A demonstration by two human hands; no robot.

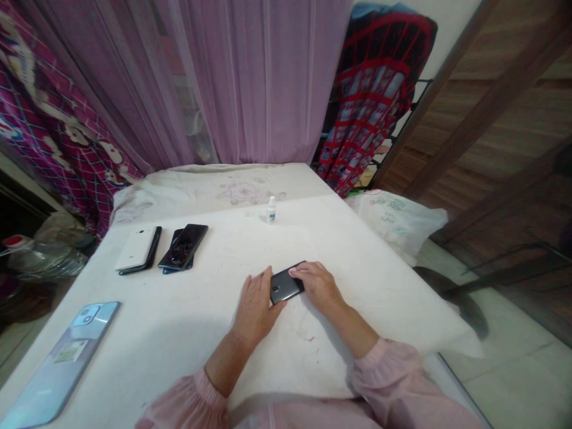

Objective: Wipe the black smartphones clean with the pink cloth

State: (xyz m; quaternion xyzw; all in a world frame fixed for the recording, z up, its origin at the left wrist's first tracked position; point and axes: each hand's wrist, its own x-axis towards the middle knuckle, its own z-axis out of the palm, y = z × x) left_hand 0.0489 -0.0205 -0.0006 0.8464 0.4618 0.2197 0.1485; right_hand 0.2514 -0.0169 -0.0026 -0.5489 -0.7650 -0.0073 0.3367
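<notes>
At the fingers of the left hand (254,307), a grip is seen on one end of the grey phone (285,288), with the thumb laid along its near edge. The opposite end is held by the right hand (319,289), its fingertips pressed onto the upward-facing back, where a camera lens is visible. Whether the phone is rested flat or slightly lifted cannot be told.

The hold is judged secure at both ends, but the casing is glossy: if pressure were applied unevenly, the phone could be slid or twisted out of the fingertips. If a back cover were pried from one corner, bending or a cracked clip could be caused.

Beyond the hands, a small white bottle (271,215) is stood upright on the white cloth (214,333). It is narrow, so it could be toppled by a forward-moving knuckle or by a tug on the cloth.

To the left, a white phone (133,249) is stacked over a dark one, and a glossy black phone (187,241) is laid askew on another; by a brushing sleeve, either upper phone could be slid off and scratched. A light-blue phone (83,357) is placed near the left table edge, where a fall could result if the cloth were dragged.
</notes>
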